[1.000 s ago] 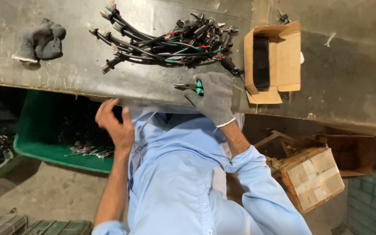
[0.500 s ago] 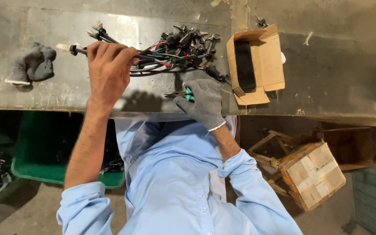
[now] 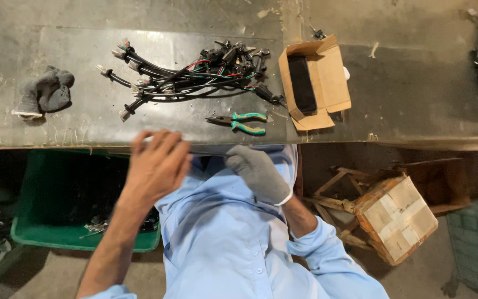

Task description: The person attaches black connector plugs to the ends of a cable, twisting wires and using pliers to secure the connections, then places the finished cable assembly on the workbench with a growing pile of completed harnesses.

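The bare left hand (image 3: 159, 163) hangs at the bench (image 3: 84, 127) edge, fingers loosely spread and holding nothing. The gloved right hand (image 3: 258, 171) sits close against the blue shirt (image 3: 228, 238), fingers curled in, and nothing shows in its grip. The pliers (image 3: 239, 123) lie on the bench just beyond the right fingertips, untouched. Past the left fingers sprawls the cable bundle (image 3: 189, 77), and an open carton (image 3: 313, 83) stands off to the right of it. A spare grey glove (image 3: 45, 94) lies well to the left, a green bin (image 3: 67, 205) sits under the bench edge.

To my eye the risk is the tangle – a bare hand pulling one lead could drag the whole bundle, sweep the pliers off the edge, or nick itself on cut wire ends – only the right is gloved
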